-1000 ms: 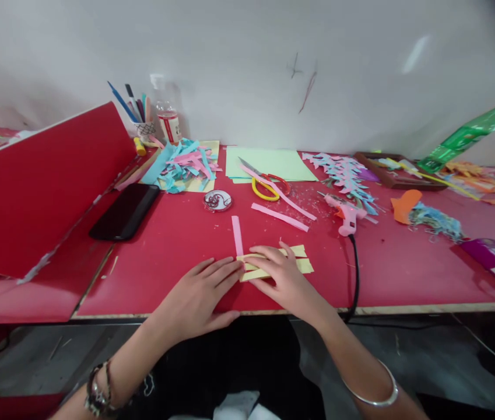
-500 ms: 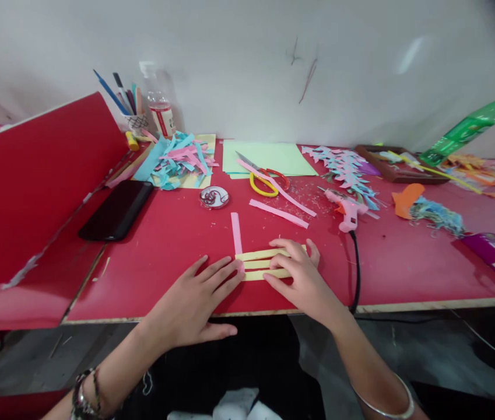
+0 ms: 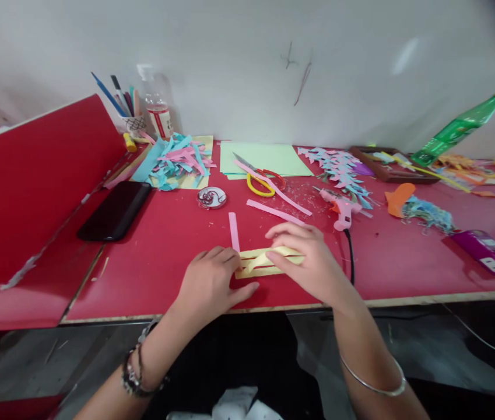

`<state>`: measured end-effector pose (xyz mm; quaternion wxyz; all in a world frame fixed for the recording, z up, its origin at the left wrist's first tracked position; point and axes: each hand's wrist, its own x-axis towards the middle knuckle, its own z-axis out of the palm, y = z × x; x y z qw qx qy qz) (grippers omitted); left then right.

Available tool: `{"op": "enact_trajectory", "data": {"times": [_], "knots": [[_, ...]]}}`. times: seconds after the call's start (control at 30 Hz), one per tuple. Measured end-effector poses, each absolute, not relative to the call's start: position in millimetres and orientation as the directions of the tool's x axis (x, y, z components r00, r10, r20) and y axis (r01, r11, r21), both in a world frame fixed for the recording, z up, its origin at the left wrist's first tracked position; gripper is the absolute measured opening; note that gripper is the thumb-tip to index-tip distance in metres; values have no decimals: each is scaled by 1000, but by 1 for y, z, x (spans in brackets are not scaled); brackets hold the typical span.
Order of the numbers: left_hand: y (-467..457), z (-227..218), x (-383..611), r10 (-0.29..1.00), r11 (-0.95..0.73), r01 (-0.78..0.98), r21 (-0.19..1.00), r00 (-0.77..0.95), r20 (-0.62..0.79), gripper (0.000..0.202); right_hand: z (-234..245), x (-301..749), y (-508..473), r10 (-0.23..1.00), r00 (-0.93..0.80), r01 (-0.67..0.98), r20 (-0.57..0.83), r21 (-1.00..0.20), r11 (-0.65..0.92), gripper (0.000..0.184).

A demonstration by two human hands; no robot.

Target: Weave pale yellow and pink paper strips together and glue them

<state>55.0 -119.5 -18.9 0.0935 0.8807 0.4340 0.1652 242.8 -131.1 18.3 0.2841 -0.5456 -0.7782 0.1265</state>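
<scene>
Several pale yellow paper strips [image 3: 269, 271] lie side by side on the red table in front of me. My right hand [image 3: 302, 254] pinches one of them between thumb and fingers, raised and bent back toward the left. My left hand [image 3: 212, 280] rests on the strips' left end, fingers bent and pressing down, thumb spread away. The pink strip [image 3: 234, 231] stands out from under that end, upright in view, its lower part hidden by the yellow strips and my left fingers.
Beyond my hands lie loose pink strips [image 3: 276, 212], scissors [image 3: 261, 184] and a small round dish [image 3: 211, 198]. A pink glue gun [image 3: 341, 207] with a black cord lies to the right. At left are a phone [image 3: 115, 211] and a raised red board [image 3: 41, 192].
My right hand has lifted one yellow strip and folded it back leftward. My left fingers have bent and moved onto the strips' left end, the thumb shifting up and right.
</scene>
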Motion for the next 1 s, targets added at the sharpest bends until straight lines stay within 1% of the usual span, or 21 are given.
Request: {"op": "enact_trajectory", "data": {"times": [0.13,0.17,0.23,0.3,0.33,0.4,0.47,0.53,0.63,0.73,0.8,0.9,1.0], "knots": [[-119,-23,67,796,-584,791,181,515,319,23,24,220,-125,889,-361,630,282,-629,455,18],[-119,-23,67,793,-583,795,167,512,331,22,23,219,-125,886,-368,603,282,-653,458,20],[-120,-24,67,798,-575,800,171,502,333,22,18,225,-127,898,-319,601,301,-669,438,20],[-120,-24,66,818,-556,804,212,482,315,23,9,238,-133,916,-231,678,327,-622,392,17],[-120,-24,65,830,-542,806,240,468,302,25,4,245,-137,921,-209,737,330,-565,370,13],[-119,-24,65,861,-495,818,292,419,288,33,-8,257,-145,938,-213,827,273,-461,322,13],[-119,-25,65,887,-446,832,329,362,286,40,-18,264,-150,952,-230,861,200,-415,295,17],[-120,-26,65,904,-410,842,350,325,277,45,-23,267,-152,960,-234,874,154,-398,277,22],[-120,-26,65,913,-396,844,361,323,248,48,-24,266,-150,964,-231,892,131,-368,264,26],[-120,-26,65,916,-391,845,365,320,242,48,-22,265,-147,967,-214,912,140,-325,249,28],[-120,-26,66,918,-385,845,370,309,249,48,-22,265,-147,966,-209,913,154,-322,249,29],[-120,-26,66,918,-379,850,367,295,265,48,-24,262,-147,965,-195,905,176,-347,246,22],[-120,-27,67,910,-393,848,355,303,283,46,-29,259,-146,972,-155,915,176,-346,208,14]]}}
